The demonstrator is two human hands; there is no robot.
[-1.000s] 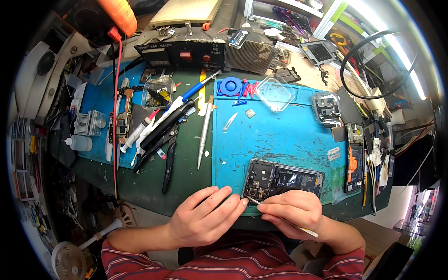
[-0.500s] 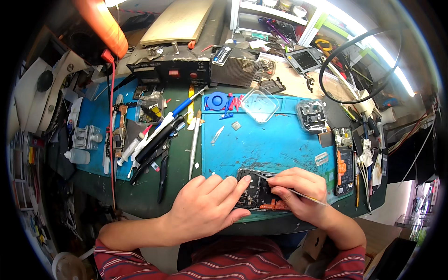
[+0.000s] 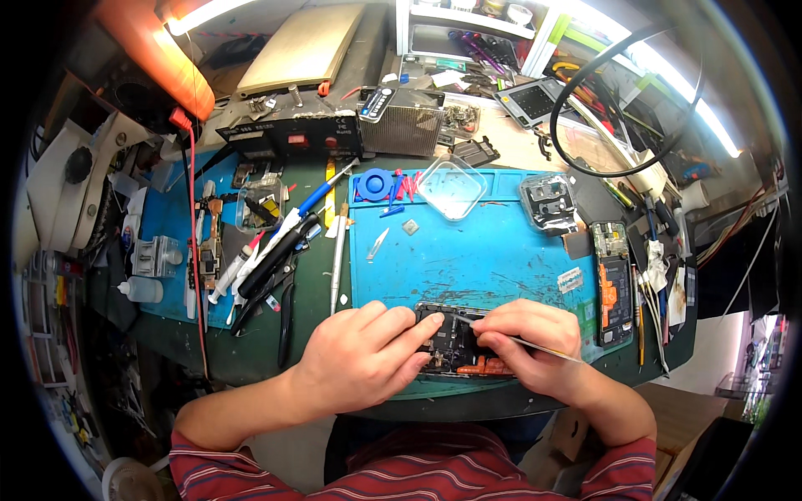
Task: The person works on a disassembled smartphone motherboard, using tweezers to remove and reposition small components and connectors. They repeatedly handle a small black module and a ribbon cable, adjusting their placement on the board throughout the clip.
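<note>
An opened phone (image 3: 447,351) with dark innards and an orange part lies on the blue mat (image 3: 451,263)'s near edge. My left hand (image 3: 355,363) is at its left end, index fingertip pressed on the upper part and thumb by the near edge, the other fingers curled. My right hand (image 3: 539,351) holds a thin metal tool (image 3: 553,353) in a pinch, its tip on the phone beside my left index finger.
A second open phone (image 3: 611,280) stands along the mat's right side, near a case of parts (image 3: 547,204). Pens, pliers (image 3: 288,321) and a syringe (image 3: 230,275) crowd the left. Behind are a clear container (image 3: 451,188), a black device (image 3: 284,134) and hanging cables.
Over the last second both hands have moved from the phone's near-left corner up onto its top, the tool tip going with them. My left thumb has drawn in slightly. The camera view has shifted.
</note>
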